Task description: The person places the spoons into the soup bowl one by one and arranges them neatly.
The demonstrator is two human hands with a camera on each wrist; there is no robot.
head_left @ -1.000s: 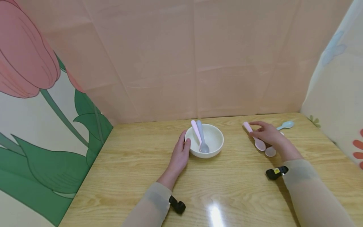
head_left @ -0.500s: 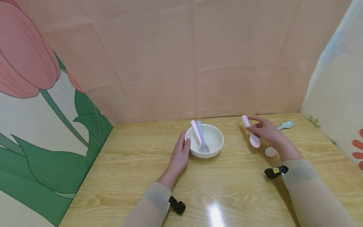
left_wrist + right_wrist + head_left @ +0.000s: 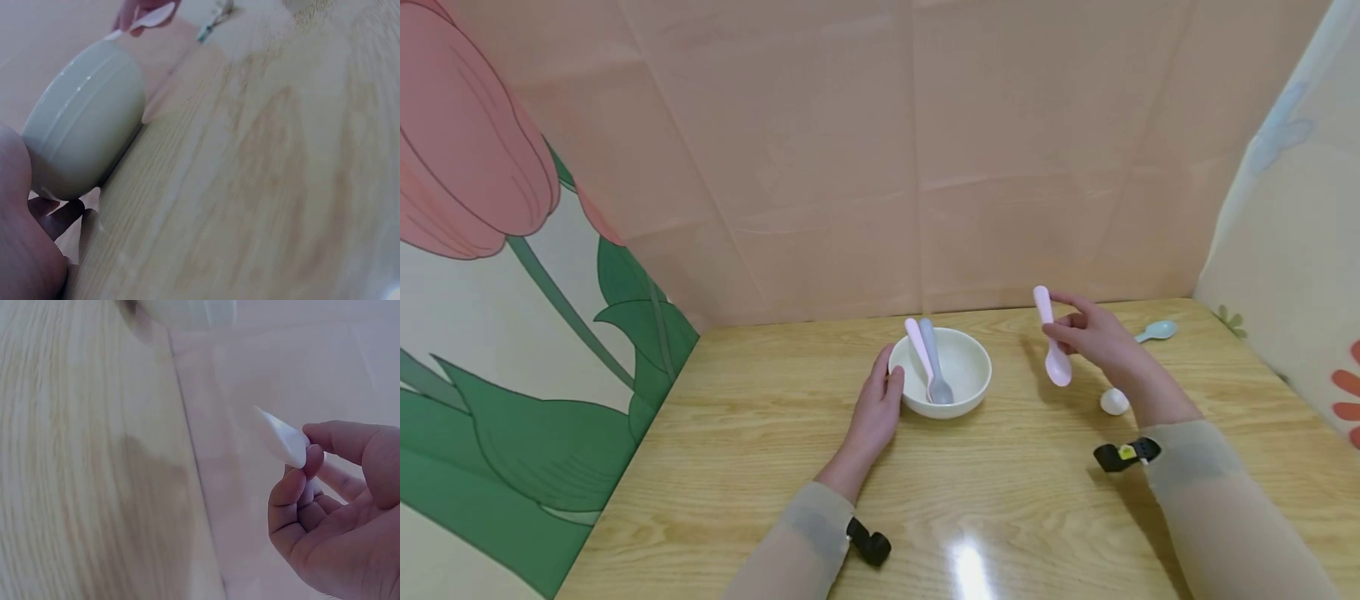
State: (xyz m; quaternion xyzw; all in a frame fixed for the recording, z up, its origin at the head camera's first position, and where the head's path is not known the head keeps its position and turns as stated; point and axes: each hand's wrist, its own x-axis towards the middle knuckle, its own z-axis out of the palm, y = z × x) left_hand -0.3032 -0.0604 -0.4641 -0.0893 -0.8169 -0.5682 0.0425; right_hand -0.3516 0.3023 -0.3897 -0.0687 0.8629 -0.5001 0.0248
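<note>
My left hand (image 3: 877, 406) holds the white bowl (image 3: 967, 371) by its left side, thumb at the rim and fingers round the outer wall. Inside the bowl lean a pink spoon (image 3: 917, 340) and a grey-blue spoon (image 3: 941, 390), handles sticking out over the back left rim. To the right, above the table, my right hand (image 3: 1096, 335) pinches a second pink spoon (image 3: 1058, 367) between thumb and fingers, its handle up and scoop end down. The right wrist view shows that spoon (image 3: 284, 440) nearly edge-on at the fingertips.
A light blue spoon (image 3: 1159, 330) lies on the wooden table (image 3: 760, 467) behind my right hand. Near my right wrist shows the pale round end (image 3: 1114, 402) of another spoon, the rest covered by the hand. A pink backdrop (image 3: 820, 167) stands along the table's back edge.
My right hand has lifted the pink spoon off the table and moved it up and left, its handle now more upright. The left hand and the bowl have stayed in place.
</note>
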